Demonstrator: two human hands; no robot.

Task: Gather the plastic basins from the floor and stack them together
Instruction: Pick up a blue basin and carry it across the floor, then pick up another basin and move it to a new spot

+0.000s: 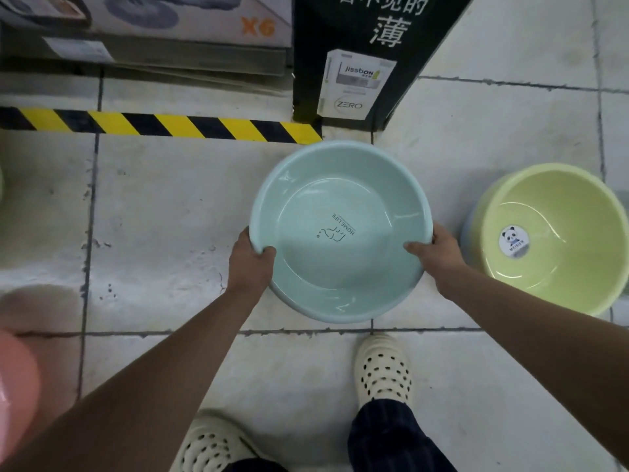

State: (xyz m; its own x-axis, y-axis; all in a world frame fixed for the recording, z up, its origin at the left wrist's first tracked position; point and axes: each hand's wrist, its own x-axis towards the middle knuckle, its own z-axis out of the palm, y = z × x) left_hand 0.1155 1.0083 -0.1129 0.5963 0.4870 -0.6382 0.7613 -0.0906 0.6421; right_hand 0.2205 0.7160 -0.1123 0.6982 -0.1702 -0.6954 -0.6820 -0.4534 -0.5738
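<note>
Head cam, looking straight down at the white tiled floor. Going L to R:

Far left edge there's a pink plastic basin, blurry and cut off by the frame, well apart from everything else. Nobody's touching it.

Left hand grips the near-left rim of the pale teal round plastic basin, thumb hooked over the lip to the inside, fingers hidden under the outside. The basin is dead centre in front of the person, upright and empty, w/ a "HOME LIFE" print on its bottom. Can't tell 100% if it's off the tiles or just resting on them, tbh.

Right hand does the same on the near-right rim, thumb inside, so it's a two-handed hold.

Just beside that hand, to the right, sits the pale yellow-green round plastic basin w/ a panda sticker inside. It's upright and not touching the teal one. A bluish sliver peeks out under its left side, maybe another basin, can't say.

So imo the step in hand is picking up the teal one. Next move prob: carry it right, keep it level, centre it over the yellow-green one and lower it in so it nests. The pink one on the left needs fetching after.
</note>
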